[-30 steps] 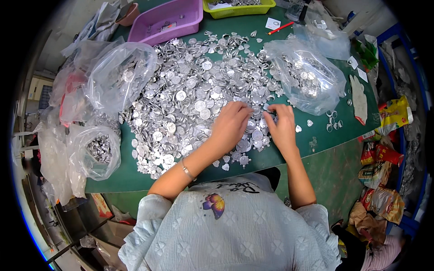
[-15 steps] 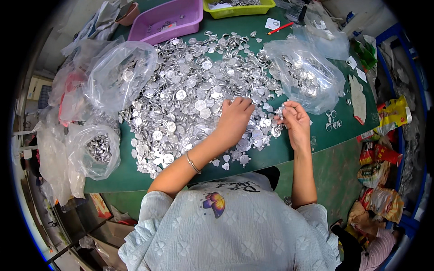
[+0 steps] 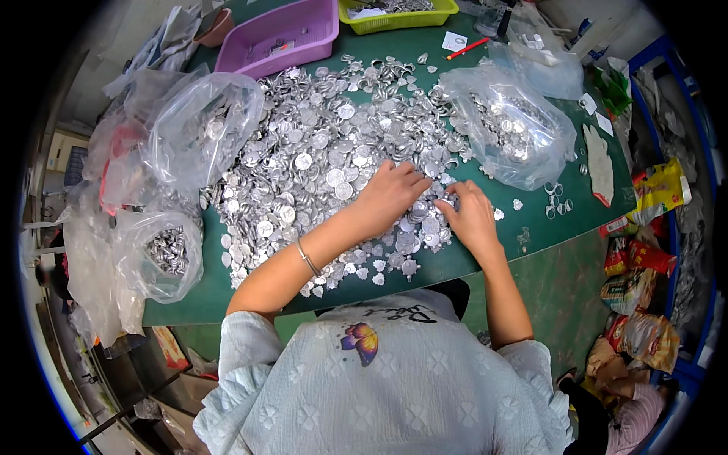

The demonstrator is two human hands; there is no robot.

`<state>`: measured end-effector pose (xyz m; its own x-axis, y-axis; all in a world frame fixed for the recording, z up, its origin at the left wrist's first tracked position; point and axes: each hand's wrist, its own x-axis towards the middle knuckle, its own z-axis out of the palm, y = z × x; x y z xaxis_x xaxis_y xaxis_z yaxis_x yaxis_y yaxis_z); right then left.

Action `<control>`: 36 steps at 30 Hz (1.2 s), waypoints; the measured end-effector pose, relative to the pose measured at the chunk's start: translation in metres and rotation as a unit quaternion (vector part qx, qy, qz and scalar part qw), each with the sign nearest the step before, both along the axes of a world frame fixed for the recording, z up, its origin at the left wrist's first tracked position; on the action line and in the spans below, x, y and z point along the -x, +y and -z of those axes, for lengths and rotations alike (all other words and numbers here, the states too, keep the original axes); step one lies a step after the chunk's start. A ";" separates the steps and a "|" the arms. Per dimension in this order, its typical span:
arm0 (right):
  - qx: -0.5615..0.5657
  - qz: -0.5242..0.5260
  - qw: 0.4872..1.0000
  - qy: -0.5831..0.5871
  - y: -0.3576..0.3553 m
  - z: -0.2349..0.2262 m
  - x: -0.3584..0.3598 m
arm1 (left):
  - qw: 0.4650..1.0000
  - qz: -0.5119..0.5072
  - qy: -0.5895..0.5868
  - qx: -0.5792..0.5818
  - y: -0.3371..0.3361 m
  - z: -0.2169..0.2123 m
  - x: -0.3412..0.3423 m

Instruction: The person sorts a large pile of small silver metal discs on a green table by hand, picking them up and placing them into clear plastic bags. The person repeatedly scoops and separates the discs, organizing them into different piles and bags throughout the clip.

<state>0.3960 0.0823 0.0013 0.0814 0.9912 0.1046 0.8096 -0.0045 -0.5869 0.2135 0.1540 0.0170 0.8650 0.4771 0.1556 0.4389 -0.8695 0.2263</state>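
Note:
A wide heap of small silver metal pieces [image 3: 303, 161], many round and coin-like, others curved or scalloped, covers the middle of the green table [image 3: 531, 235]. My left hand [image 3: 390, 199], with a bangle on its wrist, rests over the heap's right part. Its fingers are bent down among the pieces, and whatever they pinch is hidden. Close beside it, my right hand [image 3: 472, 220] reaches into the heap's right edge, thumb and forefinger apart, with no piece visibly held. Two small scalloped silver pieces [image 3: 498, 214] lie just right of it.
Clear plastic bags of silver pieces flank the heap: one at right [image 3: 516, 129], two at left [image 3: 176, 258]. Behind are a purple basket [image 3: 277, 38], a yellow-green basket [image 3: 402, 21] and a red pencil [image 3: 467, 49]. Several rings [image 3: 560, 205] and a glove [image 3: 599, 163] lie at right.
My right hand has moved left and down from beside the heap, where it held up a silver piece, to the heap's edge. My left hand has shifted only slightly.

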 end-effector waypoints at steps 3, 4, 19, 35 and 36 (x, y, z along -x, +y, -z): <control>0.030 -0.025 0.999 0.031 0.003 -0.007 -0.002 | 1.000 0.003 -0.004 -0.014 0.002 0.000 -0.001; 0.026 -0.040 0.995 0.088 0.004 -0.008 -0.005 | 1.000 0.003 -0.012 -0.006 0.003 0.003 -0.001; 0.067 0.138 0.503 0.851 -0.001 -0.012 -0.025 | 0.999 0.024 0.020 -0.011 0.011 -0.001 -0.009; 0.058 0.068 0.944 0.317 -0.016 0.005 -0.050 | 0.996 0.076 0.040 -0.036 0.020 -0.010 -0.011; 0.019 0.083 0.976 0.200 -0.015 0.006 -0.051 | 0.996 0.077 0.022 -0.039 0.022 -0.010 -0.011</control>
<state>0.4469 0.0675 -0.0046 0.2685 0.9632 -0.0059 0.5014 -0.1450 -0.8530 0.2250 0.1756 0.0273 0.9340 0.3254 0.1474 0.3062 -0.9418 0.1386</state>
